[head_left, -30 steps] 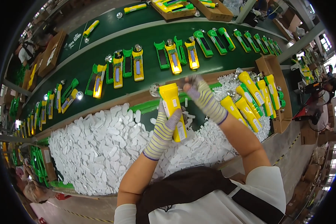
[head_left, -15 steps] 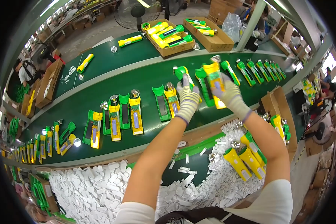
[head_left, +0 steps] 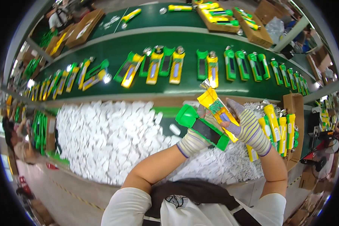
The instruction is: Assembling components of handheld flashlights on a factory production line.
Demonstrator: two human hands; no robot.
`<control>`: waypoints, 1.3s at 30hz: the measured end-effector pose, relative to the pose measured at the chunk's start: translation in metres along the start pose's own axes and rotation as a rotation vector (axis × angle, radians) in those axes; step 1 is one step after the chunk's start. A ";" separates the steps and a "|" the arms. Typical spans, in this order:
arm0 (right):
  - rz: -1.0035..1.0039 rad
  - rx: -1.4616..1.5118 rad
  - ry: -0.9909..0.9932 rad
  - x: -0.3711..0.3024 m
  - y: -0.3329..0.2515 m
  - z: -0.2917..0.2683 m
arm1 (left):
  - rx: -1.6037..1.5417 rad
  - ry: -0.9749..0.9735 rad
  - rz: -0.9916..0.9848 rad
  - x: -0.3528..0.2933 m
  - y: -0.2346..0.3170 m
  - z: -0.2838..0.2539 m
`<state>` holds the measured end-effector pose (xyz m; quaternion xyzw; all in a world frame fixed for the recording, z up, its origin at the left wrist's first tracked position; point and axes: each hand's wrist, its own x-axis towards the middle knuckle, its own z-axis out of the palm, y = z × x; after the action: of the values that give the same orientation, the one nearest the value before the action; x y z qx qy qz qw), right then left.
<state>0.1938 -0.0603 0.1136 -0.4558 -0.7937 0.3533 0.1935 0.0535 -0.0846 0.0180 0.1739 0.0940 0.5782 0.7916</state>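
Note:
Above the heap of white parts, my left hand (head_left: 195, 143), in a striped fingertip-less glove, holds a green flashlight casing half (head_left: 187, 115) with a dark panel, gripped from beneath. My right hand (head_left: 250, 130), gloved alike, grips a yellow flashlight half (head_left: 208, 98) with a green circuit board and a purple piece inside. A silvery reflector (head_left: 205, 85) sits by its upper end. The two halves are side by side, tilted, and overlap in view, so I cannot tell whether they touch. Some left fingers are hidden behind the casing.
A green conveyor belt (head_left: 128, 89) carries opened flashlight pairs and assembled green flashlights (head_left: 229, 64). White flat parts (head_left: 105, 143) fill the tray before me. Several yellow flashlights (head_left: 274, 122) stand at right by a cardboard box (head_left: 293, 101). Boxes of flashlights (head_left: 224, 27) line the far belt.
Both hands have come off the belt toward my body, bringing the green and yellow halves. My left hand has let go of the assembled flashlight, which stays on the belt. The view has tilted downward.

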 end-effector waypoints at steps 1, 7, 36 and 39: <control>-0.036 0.065 0.026 -0.008 -0.009 0.018 | -0.513 -0.113 -0.084 -0.025 0.013 0.005; -0.552 -0.447 -0.175 -0.061 -0.081 0.123 | -0.304 0.204 -0.020 -0.152 0.022 -0.022; 0.048 0.758 -0.010 -0.013 -0.087 0.170 | 0.452 0.488 0.165 -0.202 0.081 -0.011; -0.302 0.008 0.088 -0.025 -0.103 0.168 | 0.990 0.450 0.439 -0.194 0.065 -0.028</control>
<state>0.0408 -0.1806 0.0763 -0.3454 -0.8428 0.3029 0.2806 -0.0748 -0.2465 0.0069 0.4113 0.4804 0.6387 0.4384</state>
